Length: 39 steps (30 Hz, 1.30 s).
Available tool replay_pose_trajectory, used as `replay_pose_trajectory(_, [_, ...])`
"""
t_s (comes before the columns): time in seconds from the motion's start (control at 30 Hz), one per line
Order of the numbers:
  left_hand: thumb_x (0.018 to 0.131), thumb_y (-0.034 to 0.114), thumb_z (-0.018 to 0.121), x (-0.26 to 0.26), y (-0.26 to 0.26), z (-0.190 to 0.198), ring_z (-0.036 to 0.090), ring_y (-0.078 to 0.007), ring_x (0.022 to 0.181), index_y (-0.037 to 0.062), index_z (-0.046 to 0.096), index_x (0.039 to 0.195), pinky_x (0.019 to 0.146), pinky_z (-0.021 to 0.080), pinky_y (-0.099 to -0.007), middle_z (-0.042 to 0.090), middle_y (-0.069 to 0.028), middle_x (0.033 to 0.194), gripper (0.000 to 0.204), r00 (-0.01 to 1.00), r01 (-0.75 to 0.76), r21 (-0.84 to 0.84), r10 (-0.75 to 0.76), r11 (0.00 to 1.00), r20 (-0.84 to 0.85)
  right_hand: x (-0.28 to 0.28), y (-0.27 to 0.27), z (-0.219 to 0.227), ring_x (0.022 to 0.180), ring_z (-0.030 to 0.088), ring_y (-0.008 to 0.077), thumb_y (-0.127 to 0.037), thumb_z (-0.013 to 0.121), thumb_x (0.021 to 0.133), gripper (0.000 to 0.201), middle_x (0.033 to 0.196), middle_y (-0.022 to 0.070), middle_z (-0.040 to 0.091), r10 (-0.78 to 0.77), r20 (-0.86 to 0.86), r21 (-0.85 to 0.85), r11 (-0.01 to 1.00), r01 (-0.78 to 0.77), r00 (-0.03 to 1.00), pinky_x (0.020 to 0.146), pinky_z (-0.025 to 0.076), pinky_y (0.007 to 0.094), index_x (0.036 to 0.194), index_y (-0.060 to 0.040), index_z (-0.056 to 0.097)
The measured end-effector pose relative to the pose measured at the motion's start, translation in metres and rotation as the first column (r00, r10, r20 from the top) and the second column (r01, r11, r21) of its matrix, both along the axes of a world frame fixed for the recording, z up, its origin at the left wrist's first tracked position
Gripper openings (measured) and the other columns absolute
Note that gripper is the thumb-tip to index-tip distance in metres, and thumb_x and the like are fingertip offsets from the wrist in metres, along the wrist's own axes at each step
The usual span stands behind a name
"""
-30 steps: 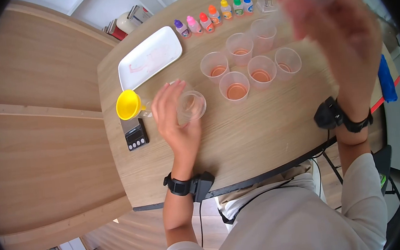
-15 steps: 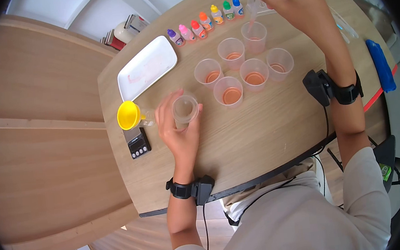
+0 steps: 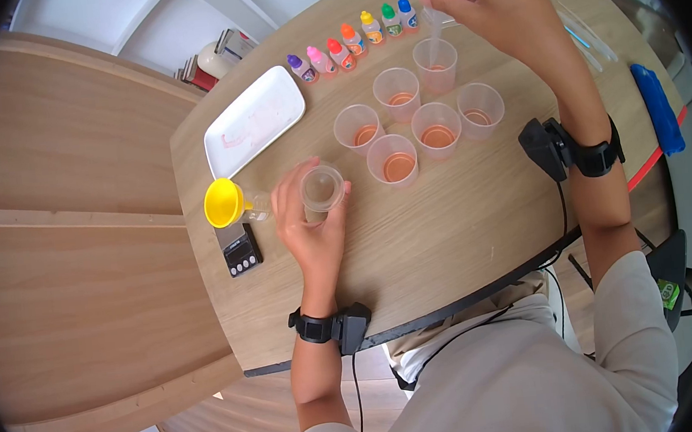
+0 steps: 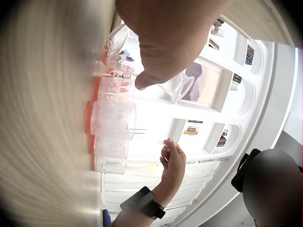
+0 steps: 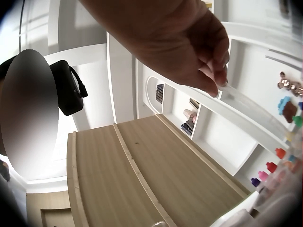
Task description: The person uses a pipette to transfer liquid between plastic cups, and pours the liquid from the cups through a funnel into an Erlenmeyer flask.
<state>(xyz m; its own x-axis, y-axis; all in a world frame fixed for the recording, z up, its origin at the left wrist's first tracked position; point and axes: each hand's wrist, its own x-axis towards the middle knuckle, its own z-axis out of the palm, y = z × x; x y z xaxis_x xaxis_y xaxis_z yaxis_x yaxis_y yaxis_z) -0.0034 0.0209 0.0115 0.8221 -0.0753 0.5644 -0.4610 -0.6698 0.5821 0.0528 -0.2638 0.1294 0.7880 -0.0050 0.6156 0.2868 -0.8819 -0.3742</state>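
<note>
My left hand (image 3: pixel 312 234) curls its fingers and thumb around a clear plastic cup (image 3: pixel 323 190) near the table's left side. Up at the back, my right hand (image 3: pixel 496 3) pinches a clear plastic dropper (image 3: pixel 434 39). Its thin stem points down into the rearmost cup (image 3: pixel 439 79) of a cluster. In the right wrist view the translucent dropper (image 4: pixel 165 141) is mostly hidden by fingers from the left side, while its long tube (image 5: pixel 253 108) slants away from the thumb and fingertips. Several cups (image 3: pixel 398 165) hold shallow reddish-orange liquid.
Several colour bottles (image 3: pixel 353 42) line the back. A white tray (image 3: pixel 271 131), a yellow funnel (image 3: pixel 224 203) on a clear vessel and a black scale (image 3: pixel 239 251) are at left. Stirring sticks (image 3: pixel 587 39) and a blue bundle (image 3: pixel 658 107) lie at right.
My right hand has come left and away from me with the dropper, from raised over the right side to above the rearmost cup. The left hand still holds its cup.
</note>
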Motion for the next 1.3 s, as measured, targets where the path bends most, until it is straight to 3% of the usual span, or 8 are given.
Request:
replay_pose_trajectory(0.33, [0.067,0.003,0.082,0.000,-0.001,0.000,0.058,-0.0292,0.103,0.0044,0.066,0.107,0.092,0.045,-0.0388,0.067,-0.0091,0.111,0.042,1.000,0.021,0.014,-0.021,1.000,0.013,-0.011,0.012,0.013,0.053,0.058,0.0217,-0.016,0.070,0.080,0.016,0.062,0.0096,0.061,-0.073,0.016,0.122,0.990,0.070,0.997,0.050,0.043,0.0329,0.076,-0.0022,0.064])
replay_pose_trajectory(0.43, [0.067,0.003,0.082,0.000,-0.001,0.000,0.058,-0.0300,0.105,0.0050,0.067,0.108,0.092,0.045,-0.0390,0.067,-0.0098,0.112,0.044,1.000,0.018,0.007,-0.018,1.000,0.009,-0.028,0.024,0.021,0.051,0.053,0.0091,-0.012,0.069,0.085,0.014,0.060,0.0037,0.060,0.029,0.197,0.235,0.969,-0.076,0.980,0.048,0.038,0.0253,0.077,-0.0017,0.063])
replay_pose_trajectory(0.53, [0.070,0.008,0.083,-0.001,0.000,0.001,0.057,-0.0284,0.109,0.0025,0.065,0.109,0.096,0.042,-0.0382,0.066,-0.0090,0.114,0.043,0.999,0.022,0.019,-0.023,1.000,0.028,-0.046,0.022,0.031,0.053,0.045,0.0017,-0.008,0.066,0.090,0.012,0.060,-0.0023,0.057,0.419,0.147,0.545,0.721,-0.427,0.896,0.047,0.032,0.0196,0.080,-0.0014,0.063])
replay_pose_trajectory(0.63, [0.073,0.010,0.081,0.000,0.000,0.003,0.056,-0.0299,0.113,0.0018,0.065,0.110,0.097,0.041,-0.0403,0.066,-0.0107,0.115,0.041,0.990,0.028,0.088,-0.040,0.996,0.137,-0.064,0.028,0.035,0.050,0.042,0.0008,-0.006,0.063,0.092,0.008,0.059,-0.0051,0.052,0.529,0.213,0.449,0.694,-0.563,0.821,0.047,0.028,0.0176,0.085,-0.0019,0.063])
replay_pose_trajectory(0.7, [0.075,0.013,0.078,-0.004,0.003,0.001,0.054,-0.0319,0.117,0.0035,0.066,0.112,0.099,0.040,-0.0423,0.065,-0.0108,0.117,0.040,0.990,0.028,0.076,-0.038,0.997,0.134,-0.067,0.025,0.032,0.059,0.055,0.0125,-0.002,0.076,0.067,0.023,0.088,0.0084,0.068,0.672,0.317,0.123,0.671,-0.731,0.670,0.055,0.045,0.0271,0.088,-0.0012,0.067])
replay_pose_trajectory(0.8, [0.078,0.016,0.074,-0.003,0.006,0.003,0.052,-0.0342,0.122,0.0052,0.066,0.114,0.102,0.038,-0.0450,0.063,-0.0109,0.121,0.039,0.985,0.053,0.072,-0.064,0.996,0.159,-0.067,0.036,0.026,0.061,0.057,0.0174,-0.003,0.079,0.063,0.028,0.083,0.0054,0.067,0.770,0.246,-0.067,0.619,-0.783,0.588,0.053,0.044,0.0284,0.088,-0.0015,0.067])
replay_pose_trajectory(1.13, [0.082,0.028,0.071,-0.004,0.003,0.004,0.051,-0.0350,0.122,0.0077,0.067,0.115,0.108,0.033,-0.0516,0.063,-0.0098,0.122,0.039,0.984,0.029,0.112,-0.048,0.993,0.172,-0.064,0.091,-0.030,0.069,0.057,0.0190,-0.017,0.072,0.076,0.015,0.067,0.0010,0.054,0.668,0.110,-0.246,0.736,-0.631,0.736,0.049,0.040,0.0310,0.079,-0.0100,0.059])
replay_pose_trajectory(1.3, [0.084,0.035,0.070,-0.005,0.003,0.005,0.052,-0.0341,0.120,0.0078,0.067,0.115,0.108,0.033,-0.0524,0.063,-0.0097,0.121,0.042,0.984,0.062,0.102,-0.078,0.993,0.160,-0.049,0.100,-0.049,0.065,0.056,0.0194,-0.015,0.071,0.075,0.017,0.065,0.0032,0.054,0.694,0.132,-0.102,0.720,-0.687,0.708,0.049,0.042,0.0320,0.078,-0.0076,0.056])
